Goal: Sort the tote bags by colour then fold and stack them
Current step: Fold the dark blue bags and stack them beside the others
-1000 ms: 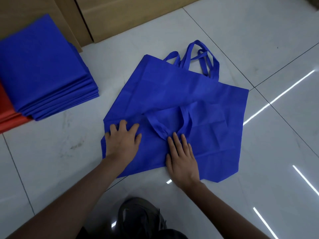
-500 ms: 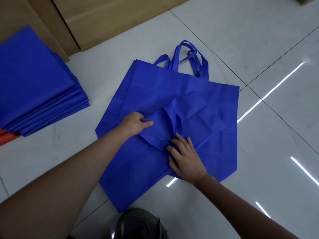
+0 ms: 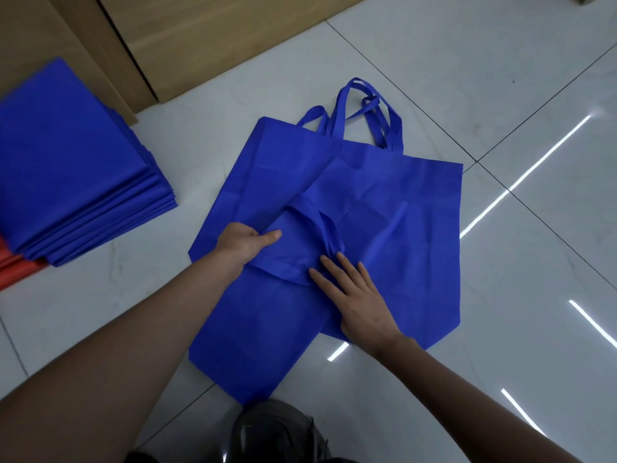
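Blue tote bags lie overlapped on the white tiled floor. The top blue bag (image 3: 253, 329) is nearest me, its handles (image 3: 320, 242) turned in over the middle. My left hand (image 3: 245, 240) pinches the edge of this bag's mouth, thumb on top. My right hand (image 3: 354, 295) lies flat with fingers straight, pressing the handles down. Under it lies another blue bag (image 3: 417, 228) with its handle loops (image 3: 364, 111) pointing away from me. A stack of folded blue bags (image 3: 73, 168) sits at the left.
Folded red bags (image 3: 13, 269) poke out beneath the blue stack at the far left. A wooden cabinet (image 3: 200, 35) runs along the back. My dark shoe (image 3: 277, 432) is at the bottom edge. Bare tiles lie to the right.
My left hand left the bag's lower left corner, moved to the mouth edge and pinched it. The right hand stayed pressing the handles. The bag's left side has shifted toward me.
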The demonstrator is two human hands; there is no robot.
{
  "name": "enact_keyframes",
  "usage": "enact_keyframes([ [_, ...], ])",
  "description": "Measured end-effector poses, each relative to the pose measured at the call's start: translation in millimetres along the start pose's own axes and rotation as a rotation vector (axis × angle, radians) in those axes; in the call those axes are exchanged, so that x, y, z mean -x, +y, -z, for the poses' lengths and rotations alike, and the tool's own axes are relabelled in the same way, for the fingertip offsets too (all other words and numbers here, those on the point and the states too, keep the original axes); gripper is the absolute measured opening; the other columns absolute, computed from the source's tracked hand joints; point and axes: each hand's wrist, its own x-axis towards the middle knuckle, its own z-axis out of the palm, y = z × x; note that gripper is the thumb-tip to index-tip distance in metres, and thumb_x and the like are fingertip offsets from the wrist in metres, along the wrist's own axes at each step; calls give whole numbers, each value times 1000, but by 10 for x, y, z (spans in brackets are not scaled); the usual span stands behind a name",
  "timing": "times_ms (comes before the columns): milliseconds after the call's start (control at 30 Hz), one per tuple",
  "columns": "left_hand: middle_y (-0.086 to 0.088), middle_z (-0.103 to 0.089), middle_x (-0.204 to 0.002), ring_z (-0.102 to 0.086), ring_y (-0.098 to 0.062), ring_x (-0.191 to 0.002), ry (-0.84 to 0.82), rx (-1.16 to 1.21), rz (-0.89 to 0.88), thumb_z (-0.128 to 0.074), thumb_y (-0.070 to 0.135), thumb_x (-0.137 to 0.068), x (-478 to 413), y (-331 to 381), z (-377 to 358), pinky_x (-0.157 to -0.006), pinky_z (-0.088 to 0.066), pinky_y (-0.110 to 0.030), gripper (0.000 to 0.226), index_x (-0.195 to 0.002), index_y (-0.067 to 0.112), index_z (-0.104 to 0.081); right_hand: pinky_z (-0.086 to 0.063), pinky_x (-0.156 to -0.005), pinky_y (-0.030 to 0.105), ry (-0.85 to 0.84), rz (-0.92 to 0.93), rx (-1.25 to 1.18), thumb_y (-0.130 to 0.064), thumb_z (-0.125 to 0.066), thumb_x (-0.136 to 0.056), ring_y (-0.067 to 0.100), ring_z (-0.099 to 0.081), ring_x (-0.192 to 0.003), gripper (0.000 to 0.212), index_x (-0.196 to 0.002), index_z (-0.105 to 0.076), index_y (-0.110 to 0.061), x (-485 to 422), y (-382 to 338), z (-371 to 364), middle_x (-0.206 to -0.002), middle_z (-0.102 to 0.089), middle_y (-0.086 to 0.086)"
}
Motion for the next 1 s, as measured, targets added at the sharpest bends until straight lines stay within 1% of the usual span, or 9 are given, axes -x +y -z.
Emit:
enact_keyframes([
  [133, -8, -59, -97, -56, -23, -89, -22, 156, 147, -75, 40, -76, -7, 41, 90, -83, -49, -36, 39, -92, 7, -59, -14, -110, 55, -71, 33, 61, -23, -40, -77, 32, -21, -140, 74, -148, -23, -30, 20, -43, 67, -153, -27, 6],
  [333, -7, -53, -125, -52, -32, -109, -82, 426, 465, -90, 47, -16, -89, 230, 303, -95, -47, -45, 119, -124, 13, -54, -22, -111, 51, -31, -106, 28, -22, -54, -77, 28, -24, -139, 75, -146, -27, -15, -186, -15, 99, -152, -31, 5],
  [400, -5, -54, -122, -53, -28, -106, -141, 459, 486, -90, 42, -35, -42, 300, 315, -89, -49, -43, 100, -122, 9, -53, -25, -111, 48, -31, -131, -15, -15, -62, -80, 28, -29, -138, 77, -147, -25, -15, -263, 47, 107, -152, -33, 4],
  [500, -2, -60, -107, -60, -17, -85, -129, 390, 243, -71, 32, -81, 49, 294, 292, -62, -54, -29, 38, -107, 8, -58, -29, -113, 36, -70, -179, -245, -12, -55, -91, 22, -25, -141, 65, -148, -27, -23, -343, 178, 189, -153, -29, -5],
  [600, -9, -59, -111, -59, -15, -74, 4, 157, -119, -50, 15, -96, 91, 67, 329, -57, -53, -22, 16, -110, 9, -55, -27, -106, 23, -141, -218, -472, -19, -57, -90, 15, -25, -138, 56, -142, -38, -26, -376, 314, 306, -150, -32, -9],
  [767, -6, -13, -155, -30, -28, -130, -20, -674, -762, -58, -13, -76, 139, -257, 451, -106, -31, -41, 88, -148, 24, -22, -37, -99, 23, -162, -392, -782, -24, -48, -93, 11, -47, -116, 33, -124, -58, -24, -467, 403, 502, -125, -53, -6],
  [833, -7, -29, -150, -34, -30, -131, -127, -529, -762, -54, -12, -76, 204, -235, 401, -107, -31, -42, 72, -141, 15, -38, -40, -82, 16, -117, -447, -831, -23, -50, -89, -2, -54, -94, 21, -107, -62, -24, -506, 401, 540, -105, -59, -7],
  [900, -11, -63, -106, -58, -23, -99, -71, -220, -682, -55, 1, -88, 307, -133, 338, -86, -45, -32, 20, -99, 16, -62, -39, -61, 18, 13, -569, -954, -21, -57, -91, -6, -49, -61, 12, -79, -54, -22, -554, 352, 533, -72, -53, -13],
  [1000, 2, -53, -62, -52, -13, -61, 36, -103, -410, -58, 46, -87, 267, -17, 163, -61, -42, -33, 42, -60, 17, -45, -36, -52, 22, 180, -755, -1064, -39, -57, -92, 7, -40, -59, 33, -72, -46, -16, -615, 275, 461, -64, -45, -6],
])
